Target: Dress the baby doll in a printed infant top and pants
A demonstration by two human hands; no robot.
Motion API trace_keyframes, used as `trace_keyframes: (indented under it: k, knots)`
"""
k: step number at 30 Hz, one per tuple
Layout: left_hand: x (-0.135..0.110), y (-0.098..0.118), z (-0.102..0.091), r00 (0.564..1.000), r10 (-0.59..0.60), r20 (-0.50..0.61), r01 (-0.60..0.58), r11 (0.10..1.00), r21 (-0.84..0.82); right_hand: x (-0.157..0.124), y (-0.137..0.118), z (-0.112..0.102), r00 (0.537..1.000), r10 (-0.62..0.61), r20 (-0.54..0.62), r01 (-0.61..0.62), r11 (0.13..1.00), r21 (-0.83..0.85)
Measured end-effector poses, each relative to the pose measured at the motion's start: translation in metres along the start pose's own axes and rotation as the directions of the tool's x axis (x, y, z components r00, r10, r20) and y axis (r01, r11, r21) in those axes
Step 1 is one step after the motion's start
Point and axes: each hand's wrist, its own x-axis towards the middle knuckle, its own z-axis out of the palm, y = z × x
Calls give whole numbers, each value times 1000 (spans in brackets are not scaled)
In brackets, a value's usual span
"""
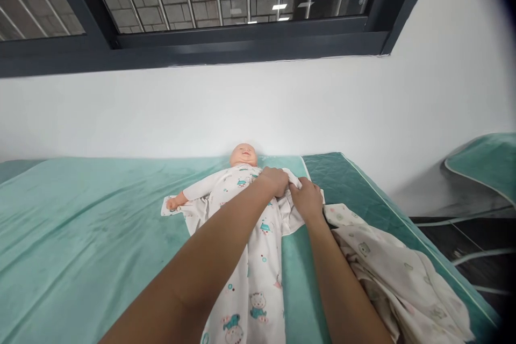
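Observation:
A baby doll lies on its back, head toward the wall, dressed in a white baby garment printed with teal cartoon animals. On the picture's left, its arm in a plain white sleeve is stretched out with the hand showing. Over the doll's other shoulder, my left hand is closed on the sleeve cloth. Just beside it, my right hand pinches the same white sleeve farther out. The doll's arm on that side is hidden by the cloth and my hands.
Under the doll is a light green sheet, with a darker green quilted cover to the right. A crumpled patterned cloth lies by my right forearm. A white wall and a dark-framed barred window stand behind.

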Motion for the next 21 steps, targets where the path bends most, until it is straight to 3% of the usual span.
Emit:
trace_keyframes:
  k: [5, 9, 16, 21]
  knots:
    - [3, 6, 9, 994, -59, -94, 60, 998, 11, -2, 1, -4, 999, -44, -11, 44, 997, -56]
    - [-4, 3, 5, 992, -45, -121, 48, 999, 25, -1, 3, -4, 1000, 10, -3, -10, 1000, -26]
    - [-17, -20, -9, 992, 26, -120, -18, 997, 70, 2, 7, 1, 998, 61, -8, -57, 964, 260]
    - [-27, -36, -19, 993, 5, -120, 4, 997, 79, 6, 11, 4, 997, 78, -20, -63, 910, 410]
